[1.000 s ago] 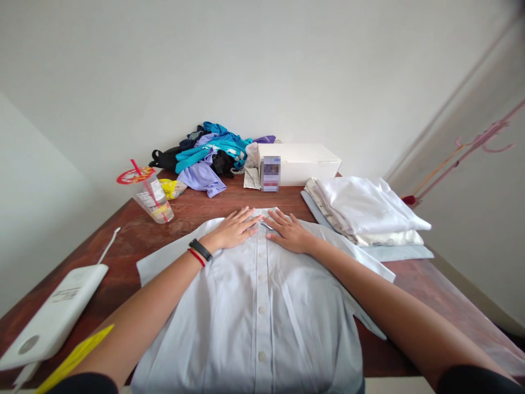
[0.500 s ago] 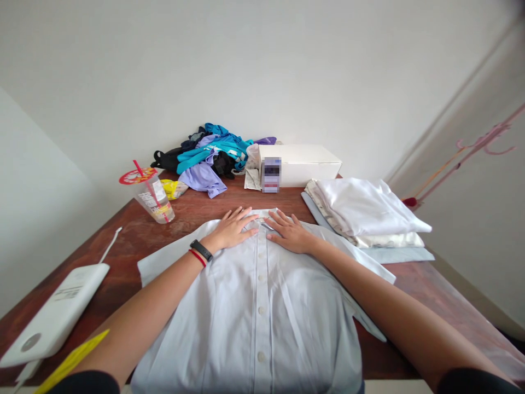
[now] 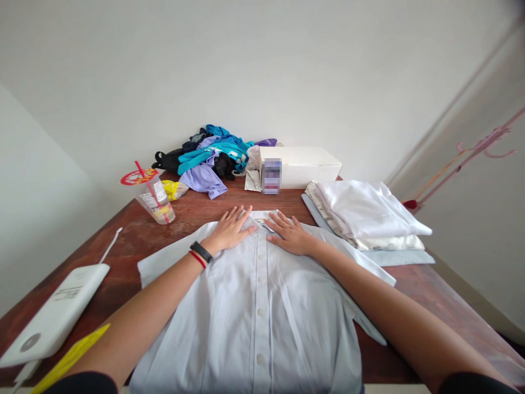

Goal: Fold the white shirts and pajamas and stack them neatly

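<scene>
The light blue shirt (image 3: pixel 254 306) lies flat on the surface (image 3: pixel 135 235), button placket facing up. Its long axis runs straight away from the person: hem at the near edge, collar at the far end. The placket forms the centre line between the two hands.

The left hand (image 3: pixel 230 231) rests palm down on the shirt just left of the collar, fingers spread and pointing away. The right hand (image 3: pixel 289 234) rests palm down just right of the collar in the same manner. Neither grip encloses anything; both are released and pressed flat. This placement appears to pin the collar end and hold the cloth smooth on both sides of the placket. A black band (image 3: pixel 200 251) and a red cord sit on the left wrist.

Right of the right hand, just beside the shirt shoulder, sits a stack of folded garments (image 3: pixel 365 216), white on top. Beyond both hands stands a white box (image 3: pixel 301 164). Beyond the left hand lies a pile of loose clothes (image 3: pixel 207 158) in blue, purple and black. Left of the left hand stands a plastic cup (image 3: pixel 153 197) with a red lid and straw. Nearer the person on that side lies a white device (image 3: pixel 57 314) with a cable.
</scene>
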Tool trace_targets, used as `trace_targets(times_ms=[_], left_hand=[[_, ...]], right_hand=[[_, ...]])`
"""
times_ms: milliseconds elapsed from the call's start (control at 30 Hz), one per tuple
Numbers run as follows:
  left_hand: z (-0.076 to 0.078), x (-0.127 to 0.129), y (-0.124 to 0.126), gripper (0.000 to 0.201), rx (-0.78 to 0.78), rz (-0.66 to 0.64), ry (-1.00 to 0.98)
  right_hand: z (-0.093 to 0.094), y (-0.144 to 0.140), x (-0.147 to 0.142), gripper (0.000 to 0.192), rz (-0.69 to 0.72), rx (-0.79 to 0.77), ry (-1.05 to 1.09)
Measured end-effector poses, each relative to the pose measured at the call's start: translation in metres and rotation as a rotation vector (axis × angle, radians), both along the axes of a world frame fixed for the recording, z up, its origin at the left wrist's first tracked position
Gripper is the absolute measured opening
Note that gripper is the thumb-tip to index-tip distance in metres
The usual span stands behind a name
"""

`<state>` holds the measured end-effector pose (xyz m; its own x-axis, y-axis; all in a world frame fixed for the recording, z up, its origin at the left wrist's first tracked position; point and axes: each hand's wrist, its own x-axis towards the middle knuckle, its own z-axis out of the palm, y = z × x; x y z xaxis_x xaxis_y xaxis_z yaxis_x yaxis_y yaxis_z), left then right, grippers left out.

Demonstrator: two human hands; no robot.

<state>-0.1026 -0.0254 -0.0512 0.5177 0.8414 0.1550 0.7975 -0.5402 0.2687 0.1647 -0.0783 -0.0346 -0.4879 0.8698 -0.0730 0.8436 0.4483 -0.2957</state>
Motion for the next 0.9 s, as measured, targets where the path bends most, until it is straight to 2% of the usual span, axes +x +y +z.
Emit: trace_targets(times_ms=[100,233,367,500,600,733,900], left_hand=[[-0.003,-0.001,0.004,0.082,0.023,-0.01,-0.108],[-0.004,-0.004,0.011,0.085,0.032,-0.026,-0.387],[-0.001,-0.005,0.014,0.068,0.027,-0.021,-0.638],[0.0,-0.005,0.016,0.06,-0.014,-0.024,-0.75],[0.001,-0.005,0.018,0.051,-0.013,-0.002,-0.733],[0.005,-0.005,0.016,0.03,0.064,0.073,-0.503],[0.014,-0.005,0.007,0.032,0.123,0.157,-0.279]], right_hand=[[-0.001,0.001,0.0,0.075,-0.005,0.008,0.006],[-0.002,0.002,0.001,0.074,-0.004,0.015,0.016],[0.0,0.001,0.0,0.074,-0.002,0.02,0.015],[0.003,-0.001,-0.001,0.073,-0.002,0.031,0.019],[0.005,-0.001,-0.002,0.073,-0.027,0.045,0.056],[0.005,0.0,-0.003,0.076,-0.12,0.044,0.12],[0.011,0.0,0.001,0.093,-0.093,0.011,0.064]])
